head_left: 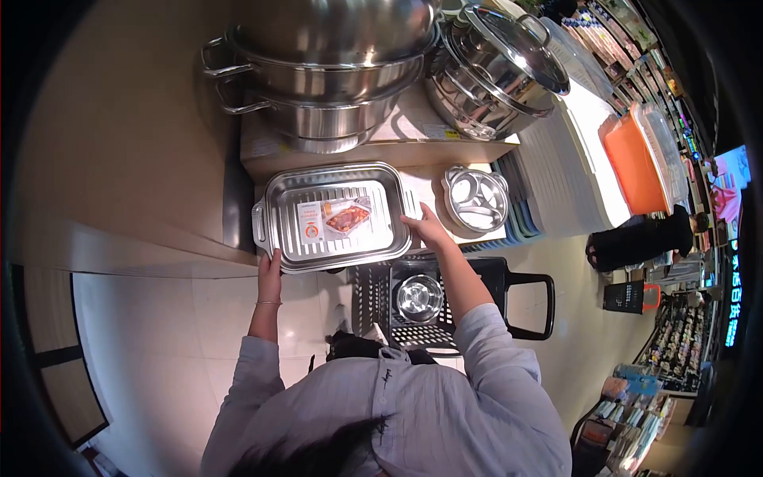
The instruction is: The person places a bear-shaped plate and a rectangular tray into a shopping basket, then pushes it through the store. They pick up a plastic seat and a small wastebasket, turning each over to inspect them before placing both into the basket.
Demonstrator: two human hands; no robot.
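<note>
A rectangular steel baking tray (338, 253) with a ridged bottom and a handle at each end is held level in front of me, at the edge of the lower shelf. On its bottom lies a printed label (334, 219) with a picture of food. My left hand (269, 265) grips the tray's near left corner, by the left handle. At the right end, my right hand (427, 228) has its fingers on the rim near the other handle. To the right of the tray, a divided steel dish (475, 199) sits on the lower shelf.
Stacked steamer pots (326, 79) and a lidded pot (497, 75) stand on the upper shelf. Below the tray is a black shopping basket (405, 324) with a shiny round metal item inside. White and orange bins (636, 163) line the right; a person (644, 241) stands beyond.
</note>
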